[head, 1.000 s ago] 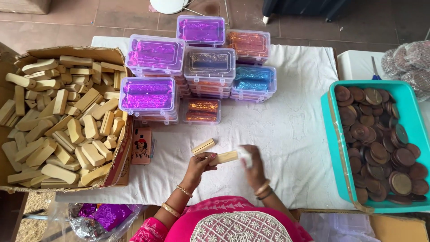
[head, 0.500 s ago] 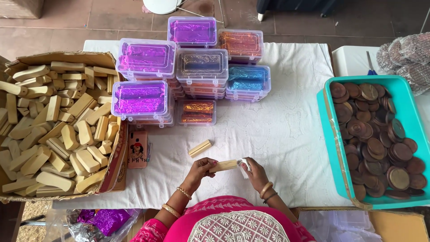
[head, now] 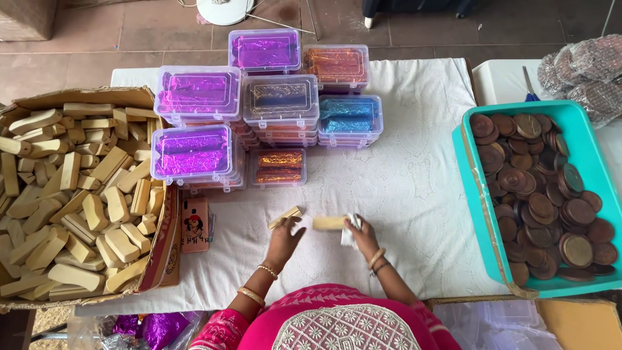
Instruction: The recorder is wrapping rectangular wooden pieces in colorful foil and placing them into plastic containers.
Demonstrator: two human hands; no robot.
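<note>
My right hand (head: 364,238) holds a short pale wooden block (head: 328,222) by its right end, with a small white cloth (head: 348,234) tucked in the same hand. My left hand (head: 285,240) is off that block, fingers spread, hovering just below a second wooden block (head: 285,217) that lies on the white tablecloth (head: 414,188). Whether the fingertips touch the lying block I cannot tell. Both wrists wear bangles.
A cardboard box (head: 165,256) full of several similar wooden blocks stands at the left. Stacked clear plastic cases (head: 278,97) with coloured foil sit behind. A phone (head: 194,223) lies by the box. A teal tray (head: 470,188) of round brown discs is at the right.
My left hand let go of the held block and moved left toward the block on the cloth. The right hand now holds the block alone, a little higher on the table.
</note>
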